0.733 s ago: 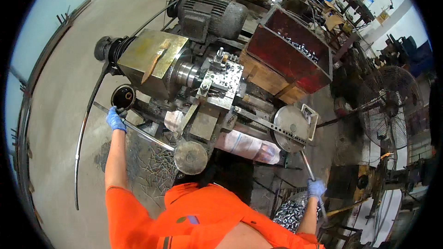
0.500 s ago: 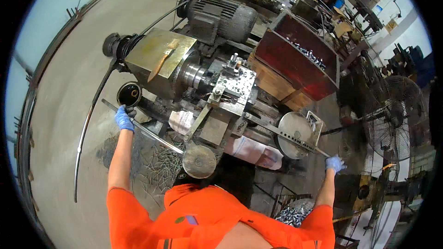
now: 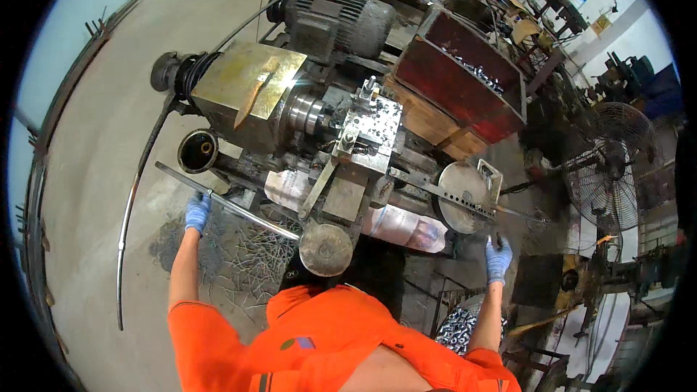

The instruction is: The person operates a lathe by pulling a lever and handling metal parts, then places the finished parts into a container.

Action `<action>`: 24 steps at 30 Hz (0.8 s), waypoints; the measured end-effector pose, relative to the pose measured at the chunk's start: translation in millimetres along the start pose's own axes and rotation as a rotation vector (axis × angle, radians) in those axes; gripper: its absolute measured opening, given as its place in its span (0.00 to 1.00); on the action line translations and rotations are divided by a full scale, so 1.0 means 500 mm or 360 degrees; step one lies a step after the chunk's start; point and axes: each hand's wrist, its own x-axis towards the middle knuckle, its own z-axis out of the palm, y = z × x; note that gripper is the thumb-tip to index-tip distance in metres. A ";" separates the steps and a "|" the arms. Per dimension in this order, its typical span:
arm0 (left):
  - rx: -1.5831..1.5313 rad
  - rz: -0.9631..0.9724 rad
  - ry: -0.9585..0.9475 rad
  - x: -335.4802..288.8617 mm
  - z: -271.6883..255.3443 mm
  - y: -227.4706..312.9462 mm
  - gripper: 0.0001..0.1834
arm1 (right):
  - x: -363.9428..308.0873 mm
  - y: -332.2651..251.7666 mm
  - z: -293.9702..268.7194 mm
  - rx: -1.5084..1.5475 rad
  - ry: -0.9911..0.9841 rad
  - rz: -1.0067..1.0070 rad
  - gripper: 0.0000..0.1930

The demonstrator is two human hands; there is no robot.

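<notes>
Fingers uncurled and empty, the right hand (image 3: pixel 498 260) is near a perforated bar (image 3: pixel 457 199); the left hand (image 3: pixel 197 213) is at a steel lever (image 3: pixel 254 215) (its grip I cannot tell).

Floor (image 3: pixel 87 210) fairly bright, evenly lit; clutter at right dimmer. Strong glare on metal cover (image 3: pixel 229 76) near its right edge, bright highlights on tool post (image 3: pixel 376 125), dark shadow below. Lever (image 3: pixel 524 215) at right smeared, otherwise mostly sharp. Fisheye bends left wall (image 3: pixel 80 18); corners black.
</notes>
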 end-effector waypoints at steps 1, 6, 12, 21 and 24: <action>0.0460 0.0183 -0.0252 -0.011 0.017 0.029 0.17 | -0.022 -0.060 -0.017 0.0169 0.0032 0.0029 0.14; 0.1393 0.1081 -0.0683 -0.026 0.033 0.116 0.18 | -0.081 -0.240 -0.033 0.0482 -0.0116 -0.0223 0.11; 0.1082 0.0034 -0.0441 -0.110 0.041 0.274 0.24 | -0.143 -0.461 -0.040 0.0661 -0.0230 -0.0496 0.09; 0.1288 0.0620 -0.0809 -0.072 0.057 0.176 0.15 | -0.149 -0.734 0.009 0.0777 -0.0827 -0.0857 0.08; 0.1197 0.0372 -0.0801 -0.079 0.063 0.174 0.17 | -0.158 -0.766 0.050 0.0768 -0.0722 -0.0927 0.08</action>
